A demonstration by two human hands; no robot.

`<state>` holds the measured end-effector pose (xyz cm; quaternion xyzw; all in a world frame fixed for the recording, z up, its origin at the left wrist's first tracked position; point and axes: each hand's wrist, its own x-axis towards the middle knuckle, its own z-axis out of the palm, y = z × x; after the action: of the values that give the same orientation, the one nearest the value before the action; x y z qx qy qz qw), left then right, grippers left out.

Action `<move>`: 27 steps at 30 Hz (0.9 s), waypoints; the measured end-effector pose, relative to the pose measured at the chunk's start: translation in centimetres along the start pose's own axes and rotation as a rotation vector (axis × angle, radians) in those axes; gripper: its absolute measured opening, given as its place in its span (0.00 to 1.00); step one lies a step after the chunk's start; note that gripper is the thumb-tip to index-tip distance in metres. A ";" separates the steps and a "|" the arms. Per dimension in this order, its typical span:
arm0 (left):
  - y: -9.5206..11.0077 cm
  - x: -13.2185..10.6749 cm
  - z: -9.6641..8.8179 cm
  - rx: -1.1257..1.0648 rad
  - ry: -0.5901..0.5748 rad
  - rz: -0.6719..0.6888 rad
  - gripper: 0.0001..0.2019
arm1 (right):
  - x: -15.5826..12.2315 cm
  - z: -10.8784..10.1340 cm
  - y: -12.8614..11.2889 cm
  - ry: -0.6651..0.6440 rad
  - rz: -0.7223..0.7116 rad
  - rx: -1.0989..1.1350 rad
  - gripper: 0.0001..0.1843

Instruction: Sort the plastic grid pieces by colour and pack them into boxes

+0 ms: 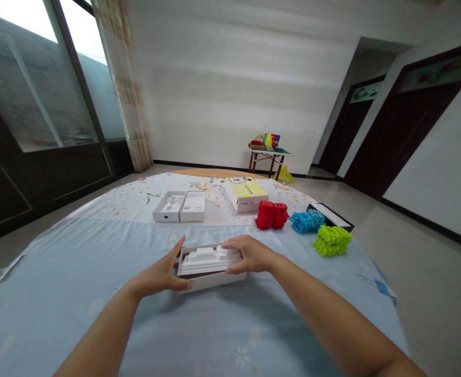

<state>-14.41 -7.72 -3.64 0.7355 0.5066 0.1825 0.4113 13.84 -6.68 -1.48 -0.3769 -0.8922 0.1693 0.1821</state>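
A white rectangular box (218,280) lies on the blue cloth in front of me. In it, slightly tilted, sits a white moulded tray (209,257) with raised shapes. My left hand (165,275) holds the box's left end, thumb on the near side and fingers behind. My right hand (250,254) grips the right end of the white tray, fingers on its far edge and thumb on its near edge. The inside of the box under the tray is mostly hidden.
Behind stand an opened white box (193,214), a yellow and white box (248,201) and red (272,215), blue (307,221) and green (332,241) knobbly blocks. A black-edged box (335,215) sits by the right table edge. A small table (270,152) is against the wall.
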 end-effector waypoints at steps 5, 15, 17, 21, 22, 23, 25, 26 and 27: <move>-0.4 0.0 0.0 -0.032 -0.016 0.026 0.60 | -0.1 -0.5 -0.7 0.016 0.073 0.076 0.30; -0.8 0.1 0.0 0.011 -0.010 0.039 0.59 | 3.5 -2.3 3.4 0.506 0.273 0.399 0.21; -0.7 0.1 0.0 0.038 -0.005 0.033 0.58 | 5.1 -2.3 4.8 0.543 0.314 0.442 0.20; -0.5 -0.1 -0.1 0.068 -0.017 0.011 0.55 | 8.1 -1.5 6.0 0.491 0.365 0.509 0.22; -0.4 -0.1 -0.2 0.073 -0.023 0.005 0.55 | 8.7 -1.0 6.0 0.465 0.375 0.526 0.23; -0.3 -0.2 -0.2 0.081 -0.026 0.000 0.55 | 9.2 -0.5 6.0 0.438 0.382 0.539 0.24; -0.2 -0.2 -0.3 0.098 -0.024 0.001 0.53 | 10.0 0.7 5.8 0.395 0.380 0.544 0.23; -0.2 -0.2 -0.3 0.105 -0.025 0.004 0.53 | 10.2 1.3 5.7 0.391 0.370 0.535 0.21; -0.2 -0.2 -0.3 0.114 -0.027 0.006 0.52 | 10.4 1.8 5.8 0.396 0.360 0.520 0.18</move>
<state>-14.86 -7.74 -3.57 0.7616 0.5083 0.1447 0.3751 9.84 4.42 -3.50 -0.4943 -0.6865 0.3432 0.4081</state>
